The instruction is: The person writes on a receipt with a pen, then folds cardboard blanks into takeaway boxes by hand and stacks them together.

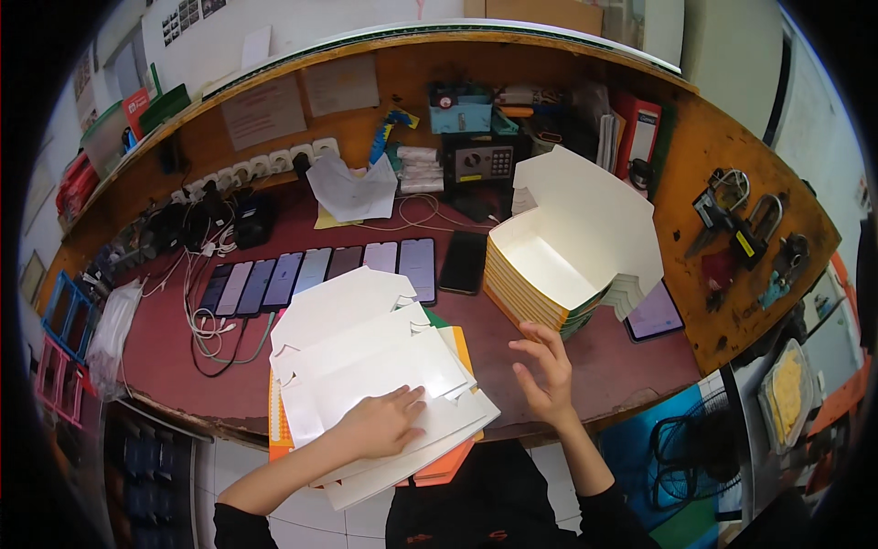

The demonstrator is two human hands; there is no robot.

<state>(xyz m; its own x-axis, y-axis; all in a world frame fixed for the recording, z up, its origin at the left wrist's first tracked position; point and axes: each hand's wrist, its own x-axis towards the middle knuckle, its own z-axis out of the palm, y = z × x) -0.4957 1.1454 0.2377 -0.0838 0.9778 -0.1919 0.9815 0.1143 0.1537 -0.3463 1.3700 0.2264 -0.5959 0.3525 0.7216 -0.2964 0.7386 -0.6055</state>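
My left hand [386, 423] rests with its fingers stretched out on the top sheet of a pile of flat white carton blanks [352, 371]. Orange and yellow printed sides peek out from under that pile at the desk's front edge. Held in the air, fingers apart and grasping nothing, is my right hand [545, 373]. Just beyond it stands a stack of nested open cartons [549, 265], white inside with yellow and green outer edges, their lids raised at the back.
A row of several phones [315, 265] lies behind the blanks, with a black phone [464, 263] at its right end. Tangled cables [197, 316] run on the left. Another phone [655, 314] sits right of the cartons. Padlocks [754, 229] hang on the right panel; a safe [485, 163] stands behind.
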